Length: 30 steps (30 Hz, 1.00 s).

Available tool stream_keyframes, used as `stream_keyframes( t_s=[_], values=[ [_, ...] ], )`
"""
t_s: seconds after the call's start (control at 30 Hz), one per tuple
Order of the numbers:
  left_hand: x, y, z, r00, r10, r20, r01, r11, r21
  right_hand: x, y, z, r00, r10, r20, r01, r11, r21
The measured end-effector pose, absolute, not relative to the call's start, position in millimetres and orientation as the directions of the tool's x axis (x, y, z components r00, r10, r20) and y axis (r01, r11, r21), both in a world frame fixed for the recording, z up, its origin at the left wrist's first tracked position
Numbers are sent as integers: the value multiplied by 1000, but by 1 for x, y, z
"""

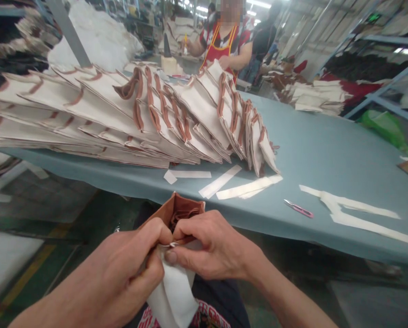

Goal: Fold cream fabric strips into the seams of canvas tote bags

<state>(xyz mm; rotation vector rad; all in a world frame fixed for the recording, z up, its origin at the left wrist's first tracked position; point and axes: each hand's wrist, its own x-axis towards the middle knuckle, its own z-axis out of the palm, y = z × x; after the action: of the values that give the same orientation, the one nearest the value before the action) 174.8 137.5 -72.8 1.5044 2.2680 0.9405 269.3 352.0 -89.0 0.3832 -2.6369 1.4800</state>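
Observation:
A white cloth bag (176,291) with a brown lining (166,209) is held over my lap, its opening facing up and away from me. My left hand (135,264) pinches the bag's near edge between thumb and bent fingers. Close against it, my right hand (204,243) pinches the same edge, thumb in front and fingers at the brown inside. Brown strips (185,216) lie bunched within the opening. The exact spot between my fingertips is mostly covered.
Stacked white pieces with brown edging (128,114) fill the left of the blue-covered table (313,146). Paper strips (248,187) and pink-handled thread snips (298,208) lie near its front edge. Across the table stands a person in a red apron (220,43). A green bag (384,130) is at right.

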Motion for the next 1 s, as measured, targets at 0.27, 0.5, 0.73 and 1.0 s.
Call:
stream_keyframes(
  t_s=[0.27, 0.5, 0.73, 1.0],
  values=[
    [167, 147, -89, -287, 912, 293, 826, 80, 558, 269, 351, -96, -981, -93, 168, -191, 571, -799],
    [167, 157, -90, -179, 861, 475, 914, -33, 404, 268, 351, -102, -999, -47, 21, -34, 294, -955],
    [167, 149, -102, -73, 838, 541, 961, -87, 263, 271, 349, -120, -950, -221, -222, 280, -284, -917],
    [161, 142, -109, 3, 808, 590, 998, -37, 46, 259, 337, -125, -930, -183, -319, 361, -299, -883]
  ],
)
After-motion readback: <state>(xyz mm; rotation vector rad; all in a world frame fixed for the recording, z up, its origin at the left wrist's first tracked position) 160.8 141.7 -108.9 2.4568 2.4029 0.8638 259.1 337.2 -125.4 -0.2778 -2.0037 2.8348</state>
